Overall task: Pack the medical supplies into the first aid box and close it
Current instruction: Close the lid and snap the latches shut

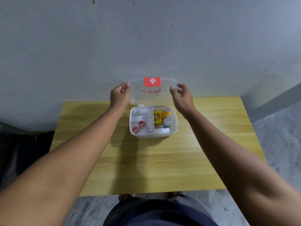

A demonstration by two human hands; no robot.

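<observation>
Head view
Box: the first aid box (173, 128) sat open on the wooden bench (162, 160), near its far edge, below and between both hands.
Lid: the clear lid (138, 93) stood raised behind the box, red cross label (152, 81) facing the camera.
Left hand: the left hand (118, 96) gripped the lid's left edge, fingers closed on it.
Right hand: the right hand (182, 97) gripped the lid's right edge likewise.
Count: two red tape rolls (138, 127), two white-capped bottles (167, 115), one yellow packet (157, 117), all inside the box.
</observation>
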